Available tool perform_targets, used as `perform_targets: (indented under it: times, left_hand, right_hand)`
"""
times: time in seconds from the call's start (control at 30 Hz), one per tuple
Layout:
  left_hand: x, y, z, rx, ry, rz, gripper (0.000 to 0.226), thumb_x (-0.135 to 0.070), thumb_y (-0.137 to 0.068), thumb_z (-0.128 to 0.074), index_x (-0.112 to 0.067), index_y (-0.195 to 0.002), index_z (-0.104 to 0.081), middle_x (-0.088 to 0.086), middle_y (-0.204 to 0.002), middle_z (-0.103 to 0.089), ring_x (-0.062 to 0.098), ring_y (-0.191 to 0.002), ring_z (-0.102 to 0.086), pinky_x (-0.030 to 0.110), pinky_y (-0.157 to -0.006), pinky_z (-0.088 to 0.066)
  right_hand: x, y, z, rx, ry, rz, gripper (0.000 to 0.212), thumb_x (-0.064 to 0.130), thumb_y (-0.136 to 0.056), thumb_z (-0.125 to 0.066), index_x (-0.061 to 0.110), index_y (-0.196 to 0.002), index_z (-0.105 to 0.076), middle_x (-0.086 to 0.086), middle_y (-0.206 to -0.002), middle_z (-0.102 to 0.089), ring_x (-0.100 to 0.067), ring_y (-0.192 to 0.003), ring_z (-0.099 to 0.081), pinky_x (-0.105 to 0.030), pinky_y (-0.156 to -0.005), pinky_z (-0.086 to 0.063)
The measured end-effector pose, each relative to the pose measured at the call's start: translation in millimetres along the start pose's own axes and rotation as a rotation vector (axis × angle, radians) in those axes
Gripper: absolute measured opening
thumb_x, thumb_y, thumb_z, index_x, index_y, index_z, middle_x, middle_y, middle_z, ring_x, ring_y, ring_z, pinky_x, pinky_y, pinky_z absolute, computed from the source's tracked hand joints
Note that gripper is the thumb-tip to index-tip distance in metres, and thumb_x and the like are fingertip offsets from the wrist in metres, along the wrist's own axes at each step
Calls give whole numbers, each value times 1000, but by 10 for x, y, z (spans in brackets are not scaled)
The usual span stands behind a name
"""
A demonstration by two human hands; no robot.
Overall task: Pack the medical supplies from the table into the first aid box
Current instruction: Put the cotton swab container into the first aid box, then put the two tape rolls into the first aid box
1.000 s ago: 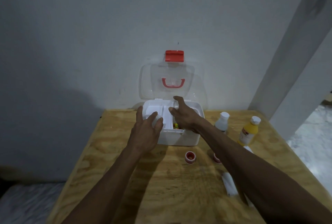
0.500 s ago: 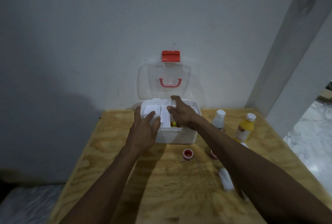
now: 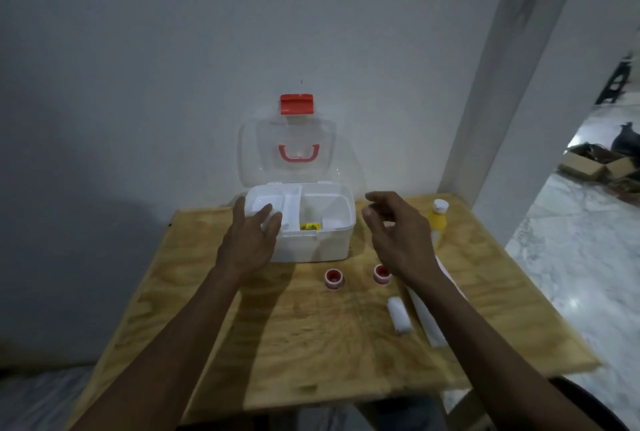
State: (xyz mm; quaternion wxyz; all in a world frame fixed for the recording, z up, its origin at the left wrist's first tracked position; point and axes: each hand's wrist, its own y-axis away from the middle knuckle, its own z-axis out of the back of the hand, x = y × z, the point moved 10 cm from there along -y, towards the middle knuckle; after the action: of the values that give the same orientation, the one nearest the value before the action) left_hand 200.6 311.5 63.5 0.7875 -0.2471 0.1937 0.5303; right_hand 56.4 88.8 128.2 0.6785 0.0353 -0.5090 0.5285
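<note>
The first aid box (image 3: 313,243) sits at the back of the wooden counter (image 3: 311,344) against the wall, its clear lid (image 3: 287,153) standing upright with a red latch (image 3: 296,104) on top and a red handle (image 3: 298,153) on its face. The left hand (image 3: 247,243) rests on the box's front left corner, fingers spread loosely over the white inner tray (image 3: 273,204); it steadies the box rather than gripping anything. A small yellow packet (image 3: 309,226) lies in the box's right compartment.

The right hand (image 3: 398,236) hangs in the air just right of the box, touching nothing, fingers half curled and apart, palm empty. Behind it stands a yellow bottle (image 3: 437,223) with a white cap. On the counter in front of the box lie 2 small red-and-white tape rolls (image 3: 334,278) (image 3: 381,274), near each other. Further right lie a white bandage roll (image 3: 399,320) and, just beside it, a long white tube-shaped item (image 3: 426,320), partly hidden by the right forearm.
</note>
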Motion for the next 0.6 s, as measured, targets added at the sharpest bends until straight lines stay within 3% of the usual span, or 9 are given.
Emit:
perform_targets:
  times: [0.1, 0.23, 0.37, 0.43, 0.5, 0.53, 0.6]
  left_hand:
    - [-85, 51, 20, -22, 6, -15, 47, -37, -103, -34, -13, -139, -50, 12, -156, -26, 35, -146, -21, 50, -111, -32]
    - [-79, 67, 12, -24, 14, 1, 50, -42, -102, -33, -13, -139, -50, 14, -158, -22, 36, -145, -23, 49, -114, -29]
    - [8, 111, 11, -78, -56, 81, 59, -59, -97, -29, -26, -144, -42, 10, -163, -11, 35, -148, -15, 54, -117, -19]
    - [-160, 327, 139, -292, -103, -11, 53, -56, -97, -37, -25, -139, -45, 10, -158, -24, 32, -146, -19, 52, -116, -20]
    - [-390, 672, 188, -493, -48, -141, 42, -48, -93, -50, -19, -124, -57, 11, -141, -45, 30, -133, -38, 46, -108, -33]
    - [-472, 826, 133, -530, -8, -174, 38, -45, -91, -54, -18, -116, -62, 9, -131, -53, 30, -124, -45, 44, -102, -38]
    - [-581, 1000, -124, -444, 39, -184, 31, -44, -88, -58, -20, -106, -66, 4, -114, -61, 27, -112, -53, 43, -94, -42]
  right_hand:
    - [-287, 246, 127, -58, 74, -49, 20, 16, -91, -63, 13, -111, -67, 2, -98, -70, -3, -86, -57, -2, -73, -37]
    - [-644, 500, 99, -22, 323, -155, 24, 29, -88, -65, 19, -109, -70, 0, -103, -72, -21, -100, -60, -38, -84, -49]
    - [-711, 638, 79, 9, 508, -213, 28, 43, -83, -67, 29, -107, -72, 2, -103, -72, -24, -112, -53, -42, -94, -36]
    - [-723, 702, 89, -17, 510, -217, 26, 46, -84, -66, 30, -104, -73, 5, -104, -71, -22, -118, -49, -44, -99, -27]
    - [-745, 754, 98, -42, 498, -220, 22, 47, -84, -66, 32, -98, -73, 8, -100, -70, -18, -119, -46, -44, -102, -21]
    - [-758, 775, 100, -51, 495, -220, 20, 48, -84, -65, 34, -96, -73, 10, -98, -70, -17, -119, -45, -44, -102, -19]
    - [-786, 794, 87, -47, 500, -228, 19, 50, -84, -63, 37, -95, -73, 14, -95, -70, -13, -119, -43, -44, -102, -18]
